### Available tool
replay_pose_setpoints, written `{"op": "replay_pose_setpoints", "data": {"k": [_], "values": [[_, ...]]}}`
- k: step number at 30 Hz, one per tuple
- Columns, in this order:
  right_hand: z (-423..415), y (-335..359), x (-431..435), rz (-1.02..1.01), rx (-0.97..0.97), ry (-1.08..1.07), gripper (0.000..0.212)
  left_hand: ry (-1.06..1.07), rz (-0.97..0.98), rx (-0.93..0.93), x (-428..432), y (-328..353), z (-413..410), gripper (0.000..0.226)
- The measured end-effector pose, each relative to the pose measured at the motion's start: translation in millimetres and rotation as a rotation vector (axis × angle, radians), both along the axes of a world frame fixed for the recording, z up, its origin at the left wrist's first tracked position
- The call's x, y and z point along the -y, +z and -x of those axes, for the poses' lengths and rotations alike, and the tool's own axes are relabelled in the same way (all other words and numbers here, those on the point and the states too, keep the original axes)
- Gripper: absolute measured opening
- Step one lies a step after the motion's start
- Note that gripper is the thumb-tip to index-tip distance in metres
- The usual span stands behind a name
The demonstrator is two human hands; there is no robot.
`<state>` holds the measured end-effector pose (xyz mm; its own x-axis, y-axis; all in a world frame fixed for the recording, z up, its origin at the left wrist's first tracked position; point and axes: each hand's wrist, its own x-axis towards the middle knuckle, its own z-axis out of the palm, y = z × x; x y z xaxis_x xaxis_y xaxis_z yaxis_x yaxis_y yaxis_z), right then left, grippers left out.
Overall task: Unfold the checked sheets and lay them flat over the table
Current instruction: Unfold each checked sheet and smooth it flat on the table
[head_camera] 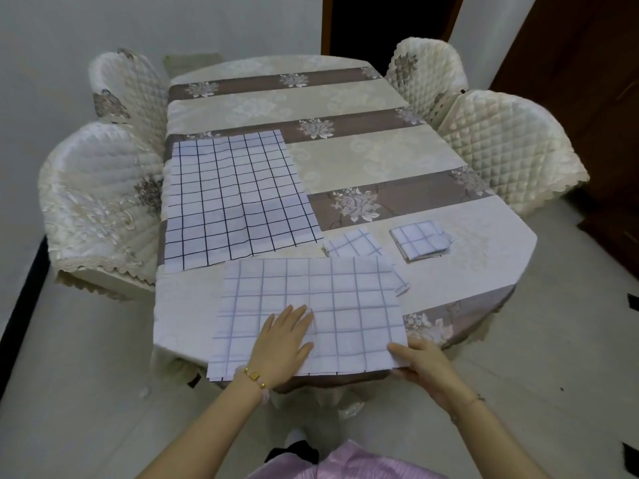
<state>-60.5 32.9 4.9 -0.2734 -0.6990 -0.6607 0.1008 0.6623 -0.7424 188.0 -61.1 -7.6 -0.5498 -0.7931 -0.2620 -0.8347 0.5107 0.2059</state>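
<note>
Our left hand (pixel 287 344), fingers straight, pins the 6 o'clock sheet (pixel 311 295); right hand (pixel 427 368) pinches its 4 o'clock corner, presumably to tension out creases.

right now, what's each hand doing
Left hand: open, pressing flat on the near sheet.
Right hand: pinching that sheet's right edge.

Middle folded sheet (pixel 356 244) partly under near sheet (pixel 311 299) (right hand (pixel 428 369) fingers hidden too).
</note>
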Motion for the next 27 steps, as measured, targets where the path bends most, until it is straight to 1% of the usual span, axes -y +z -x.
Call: {"op": "replay_pose_setpoints", "data": {"k": [1,2,3,5,6,10,16,19,21,22,25,27], "values": [[-0.9,-1.0,-1.0,0.003,0.005,-0.007,0.031,-0.014,-0.004,-0.059,-3.4,-0.4,4.1,0.077],[-2.0,-0.5,-1.0,0.006,0.012,-0.019,0.031,-0.013,-0.07,-0.094,-7.9,2.8,7.8,0.085],[-3.5,1.1,-0.5,0.016,0.021,-0.033,0.031,-0.018,-0.093,-0.123,-13.5,5.1,11.6,0.089],[-6.6,4.7,0.7,0.042,0.029,-0.052,0.036,-0.052,-0.082,-0.151,-23.5,12.7,20.8,0.088],[-8.4,7.7,1.1,0.054,0.028,-0.053,0.036,-0.071,-0.079,-0.167,-28.4,15.3,25.5,0.084],[-16.0,19.0,2.5,0.102,0.034,-0.025,0.02,-0.098,-0.061,-0.254,-40.1,23.7,45.0,0.068],[-23.5,25.5,7.4,0.157,0.016,-0.023,0.021,-0.023,-0.102,-0.389,-38.4,36.4,60.0,0.054],[-21.9,27.6,7.3,0.177,0.025,-0.046,0.02,0.145,-0.2,-0.511,-31.1,37.6,57.9,0.023],[-19.4,32.5,7.3,0.194,0.055,-0.04,0.019,0.233,-0.276,-0.613,-22.7,41.0,54.7,0.008],[-17.2,34.1,6.9,0.204,0.07,-0.021,0.018,0.25,-0.312,-0.652,-18.9,44.2,53.2,0.011],[-12.0,45.2,7.5,0.246,0.061,0.042,0.02,0.281,-0.409,-0.726,-6.8,56.8,50.4,0.032],[-6.0,51.7,9.7,0.277,0.023,0.074,0.018,0.309,-0.457,-0.785,0.1,63.6,50.2,0.036]]}}
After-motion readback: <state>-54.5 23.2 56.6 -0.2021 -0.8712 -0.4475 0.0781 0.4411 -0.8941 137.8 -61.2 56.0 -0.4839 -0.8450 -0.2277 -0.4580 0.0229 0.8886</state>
